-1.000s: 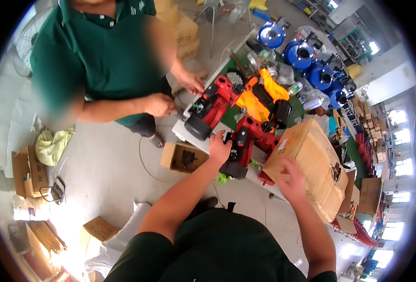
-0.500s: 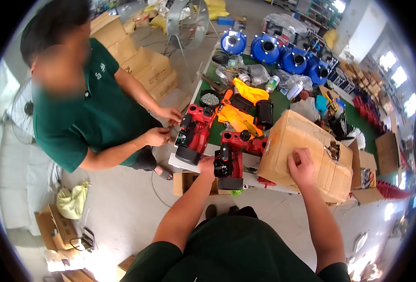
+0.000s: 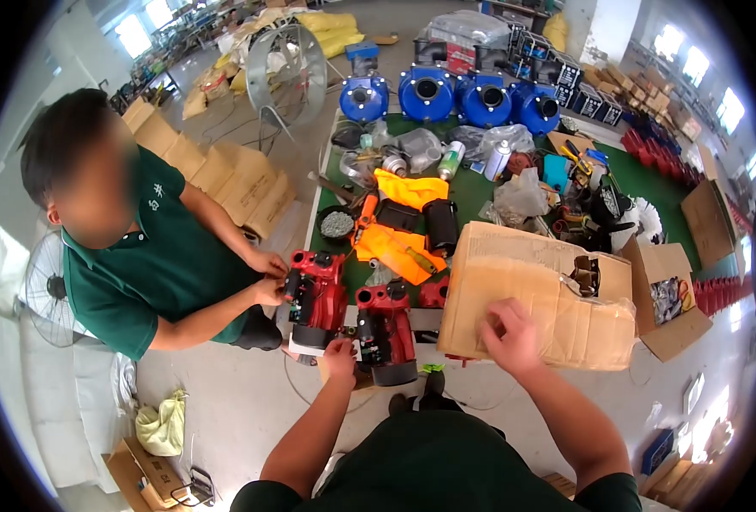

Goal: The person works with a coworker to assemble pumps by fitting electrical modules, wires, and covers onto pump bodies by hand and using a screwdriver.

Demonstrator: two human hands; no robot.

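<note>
My left hand [image 3: 340,358] is at the left side of the nearer red machine [image 3: 384,328], at the table's front edge. Its fingers are bent close together by the dark parts; whether they hold anything is too small to tell. My right hand [image 3: 510,334] rests against the large cardboard box [image 3: 527,273], its fingers curled and partly apart, with nothing in them. A second red machine [image 3: 316,294] stands to the left, where a co-worker's hands [image 3: 269,277] touch its side.
Orange cloths [image 3: 410,189], a bowl of small grey pieces [image 3: 337,224] and a black container [image 3: 439,224] lie on the green-topped table. Blue pumps [image 3: 427,91] line its back. An open carton [image 3: 668,294] stands right of the box. A co-worker [image 3: 173,247] stands at left.
The view has swung so that the table sits more level. The co-worker's hands have come up to the left red machine. My right hand has come to rest on the box.
</note>
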